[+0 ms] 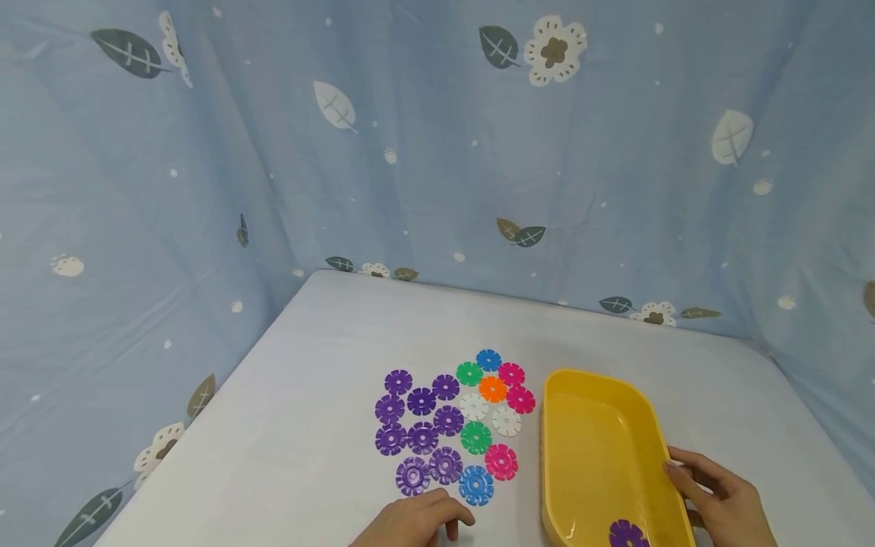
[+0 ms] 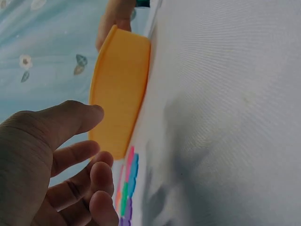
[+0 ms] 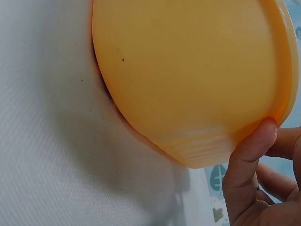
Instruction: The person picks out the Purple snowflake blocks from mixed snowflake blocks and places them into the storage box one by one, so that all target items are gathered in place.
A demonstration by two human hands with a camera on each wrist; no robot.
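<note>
A deep yellow plastic tray (image 1: 593, 448) stands on the white table at the right, one purple snowflake disc (image 1: 627, 534) lying inside its near end. My right hand (image 1: 723, 497) pinches the tray's right rim; in the right wrist view a fingertip (image 3: 267, 132) presses against the edge. My left hand (image 1: 418, 521) hovers low at the table's near side, just below the loose discs, its fingers loosely bent around nothing. Nearest to it are a blue snowflake disc (image 1: 476, 486) and a purple snowflake disc (image 1: 413, 476). In the left wrist view the tray's outer wall (image 2: 120, 89) shows beyond the thumb.
Left of the tray, several more purple discs (image 1: 422, 437) lie grouped together. Beside them are green discs (image 1: 476, 438), white discs (image 1: 506, 420), pink discs (image 1: 502, 462), an orange disc (image 1: 493, 389) and another blue disc (image 1: 488, 360). A blue patterned curtain (image 1: 437, 152) encloses the table (image 1: 287, 410).
</note>
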